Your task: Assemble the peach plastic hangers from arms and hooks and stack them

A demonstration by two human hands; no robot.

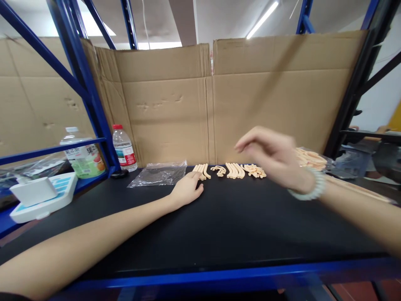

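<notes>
Sorting seems to be the step: you are resting your left hand (187,190) flat, fingers loose and empty, touching the leftmost of the curved strips (230,170) rowed along the mat (219,221), while your right hand (272,154) is hovering above them, blurred, fingers loosely bent, holding nothing I can see. Next, I judge, you are needing a pinch on one strip without disturbing its neighbours; behind are a bag (159,173), bottles (124,147), cardboard (194,100) and blue racking (84,83).

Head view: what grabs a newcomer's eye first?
The row of pale curved strips sorted into small groups along the far edge of the black table, against the cardboard wall. The left hand rests on the table touching the leftmost group, while the right hand, blurred, with a bead bracelet, hangs above the row. A clear plastic bag lies left of the strips.
</notes>
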